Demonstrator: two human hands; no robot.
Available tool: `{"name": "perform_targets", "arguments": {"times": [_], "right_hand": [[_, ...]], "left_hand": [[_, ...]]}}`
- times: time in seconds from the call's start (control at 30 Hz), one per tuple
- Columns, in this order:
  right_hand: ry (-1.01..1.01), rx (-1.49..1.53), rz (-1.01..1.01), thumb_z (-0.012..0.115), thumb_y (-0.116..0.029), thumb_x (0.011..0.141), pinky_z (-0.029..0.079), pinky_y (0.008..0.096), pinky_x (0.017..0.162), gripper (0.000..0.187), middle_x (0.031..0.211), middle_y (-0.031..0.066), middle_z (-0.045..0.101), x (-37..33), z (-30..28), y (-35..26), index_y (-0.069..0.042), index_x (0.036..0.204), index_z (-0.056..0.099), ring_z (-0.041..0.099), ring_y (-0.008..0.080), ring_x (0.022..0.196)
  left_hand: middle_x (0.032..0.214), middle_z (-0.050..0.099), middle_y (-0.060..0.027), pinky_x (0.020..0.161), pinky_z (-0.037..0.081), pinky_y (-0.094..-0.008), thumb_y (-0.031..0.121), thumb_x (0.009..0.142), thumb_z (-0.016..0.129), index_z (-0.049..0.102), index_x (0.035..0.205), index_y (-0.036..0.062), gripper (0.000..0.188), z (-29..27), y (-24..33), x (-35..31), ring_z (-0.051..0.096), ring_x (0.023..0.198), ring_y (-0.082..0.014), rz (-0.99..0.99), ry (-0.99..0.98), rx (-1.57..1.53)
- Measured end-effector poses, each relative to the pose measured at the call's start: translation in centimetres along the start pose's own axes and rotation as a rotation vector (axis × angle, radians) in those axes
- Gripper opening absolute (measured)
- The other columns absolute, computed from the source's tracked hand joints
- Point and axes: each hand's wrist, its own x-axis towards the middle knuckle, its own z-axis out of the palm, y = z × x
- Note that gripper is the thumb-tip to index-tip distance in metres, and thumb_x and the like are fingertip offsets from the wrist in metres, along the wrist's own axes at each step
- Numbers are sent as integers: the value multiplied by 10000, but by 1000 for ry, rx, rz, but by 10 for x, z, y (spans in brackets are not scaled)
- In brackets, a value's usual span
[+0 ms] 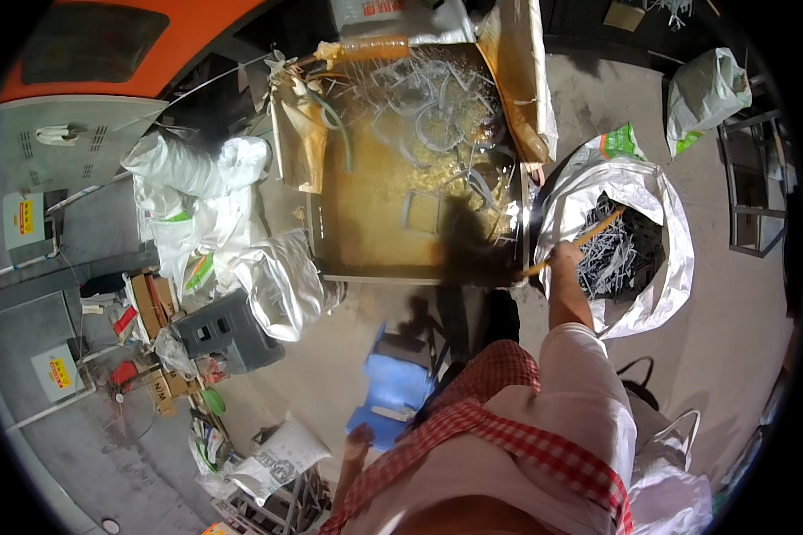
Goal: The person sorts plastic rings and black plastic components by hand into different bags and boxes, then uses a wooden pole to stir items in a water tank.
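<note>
My right hand (565,255) is closed round a thin yellow-brown stick (600,226). The stick slants from the tank's near right corner to over the open mouth of a white woven sack (674,267). Inside the sack lies a heap of grey plastic strips (617,254). To the left of it stands a wide tank (379,278) of murky yellowish water, with several grey frame-like and looped pieces (422,211) in it. My left hand (359,437) hangs low beside a blue plastic chair (393,383); its fingers are too small to make out.
White sacks (281,281) crowd the tank's left side, near a dark grey plastic case (227,334). An orange machine (187,36) stands at the far left. Another white sack (707,94) and a metal frame (758,183) are at the right. A filled bag (281,459) lies at lower left.
</note>
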Motion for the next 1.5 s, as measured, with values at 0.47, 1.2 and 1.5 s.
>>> {"name": "perform_targets", "arguments": {"times": [0.47, 1.2, 1.5], "right_hand": [[-430, -914, -640, 495, -319, 887, 427, 309, 392, 351, 514, 43, 516, -71, -415, 111, -52, 663, 533, 521, 175, 435], [-831, -1208, -1031, 582, -216, 795, 485, 394, 609, 384, 855, 223, 623, -256, -204, 27, -23, 1114, 492, 631, 328, 737], [-529, -1510, -1516, 489, -99, 814, 510, 367, 760, 317, 1000, 183, 636, -348, 97, -60, -116, 1112, 594, 617, 322, 943]], "left_hand": [[590, 477, 51, 444, 293, -230, 25, 801, 480, 531, 673, 129, 172, 66, 91, 193, 406, 508, -59, 440, -321, 198], [847, 645, -122, 622, 511, -325, 196, 751, 611, 570, 1128, 9, 423, -23, -77, 176, 631, 696, -209, 152, 239, -40], [727, 594, -84, 518, 469, -345, 184, 780, 561, 571, 876, 47, 167, 6, -89, 64, 584, 576, -176, 37, 300, -90]]}}
